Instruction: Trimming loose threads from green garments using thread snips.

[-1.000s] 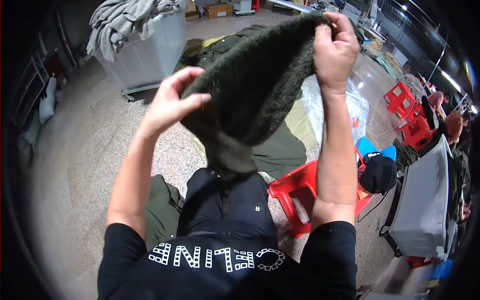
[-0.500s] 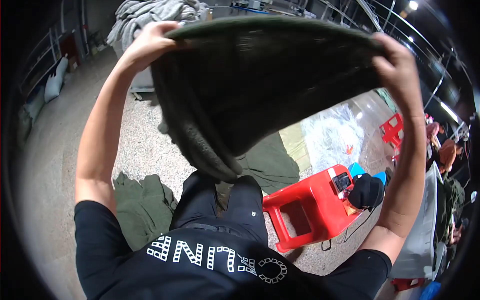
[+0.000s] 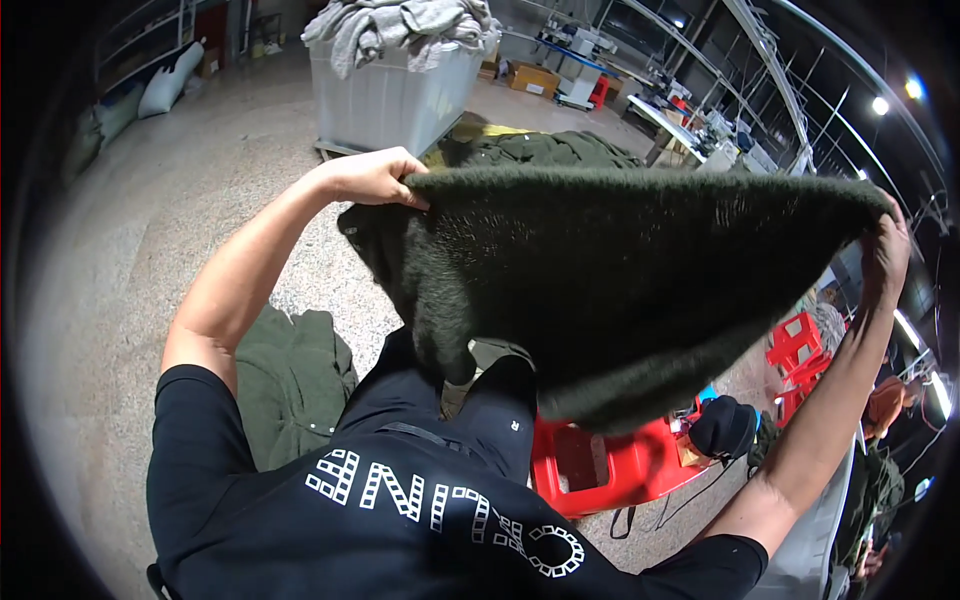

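Note:
A dark green knitted garment (image 3: 620,270) hangs stretched out before me, its upper edge pulled nearly straight between both hands. My left hand (image 3: 385,178) pinches the left end of that edge, thumb on the near side. At the far right end, my right hand (image 3: 885,245) grips the other corner, some of its fingers hidden behind the cloth. A narrow folded part of the garment droops by my knees. To the left of my legs, another green garment (image 3: 290,375) with small buttons lies on the floor.
A red plastic stool (image 3: 610,470) stands right of my legs, bearing a black cap (image 3: 725,428). Ahead is a translucent bin (image 3: 390,105) heaped with grey knits (image 3: 400,30). Behind the held garment lies a green pile (image 3: 560,150). Red stools (image 3: 795,345) stand at right.
The stretched garment has come lower and to the right, with both hands still on its upper edge. My right arm reaches farther out, and the view now takes in more of the room ahead.

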`<move>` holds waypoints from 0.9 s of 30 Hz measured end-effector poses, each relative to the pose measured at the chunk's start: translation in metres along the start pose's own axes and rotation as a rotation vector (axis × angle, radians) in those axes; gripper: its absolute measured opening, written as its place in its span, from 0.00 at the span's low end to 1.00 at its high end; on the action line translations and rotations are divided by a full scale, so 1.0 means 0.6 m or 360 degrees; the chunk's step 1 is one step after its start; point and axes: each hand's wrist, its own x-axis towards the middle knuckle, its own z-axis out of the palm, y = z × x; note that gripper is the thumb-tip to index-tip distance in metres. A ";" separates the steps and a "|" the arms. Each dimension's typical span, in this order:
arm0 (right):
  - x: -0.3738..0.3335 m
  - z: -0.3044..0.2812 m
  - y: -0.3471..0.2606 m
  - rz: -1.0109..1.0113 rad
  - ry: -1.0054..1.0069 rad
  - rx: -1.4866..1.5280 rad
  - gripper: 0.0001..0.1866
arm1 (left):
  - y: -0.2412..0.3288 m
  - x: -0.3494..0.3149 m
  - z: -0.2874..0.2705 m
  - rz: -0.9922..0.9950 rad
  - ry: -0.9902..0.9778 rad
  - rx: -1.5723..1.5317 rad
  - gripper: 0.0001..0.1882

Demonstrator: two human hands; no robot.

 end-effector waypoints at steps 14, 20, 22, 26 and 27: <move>-0.062 0.116 -0.036 0.0661 -0.0172 0.0500 0.11 | -0.030 -0.069 0.029 -0.0231 0.0554 -0.1812 0.09; -0.112 0.413 -0.008 0.0251 -0.1079 -0.0201 0.12 | 0.137 -0.057 0.115 -0.0208 0.0580 -0.2145 0.06; -0.168 0.500 0.007 -0.0055 -0.0827 -0.0658 0.19 | 0.127 -0.051 0.115 0.0281 -0.0043 -0.2126 0.05; -0.277 0.570 -0.009 -0.0454 -0.1055 -0.0345 0.25 | 0.144 -0.006 0.128 0.0330 0.0538 -0.2379 0.03; -0.286 0.582 0.005 -0.0346 -0.0951 -0.0390 0.24 | 0.140 0.011 0.134 0.0335 0.0552 -0.2408 0.04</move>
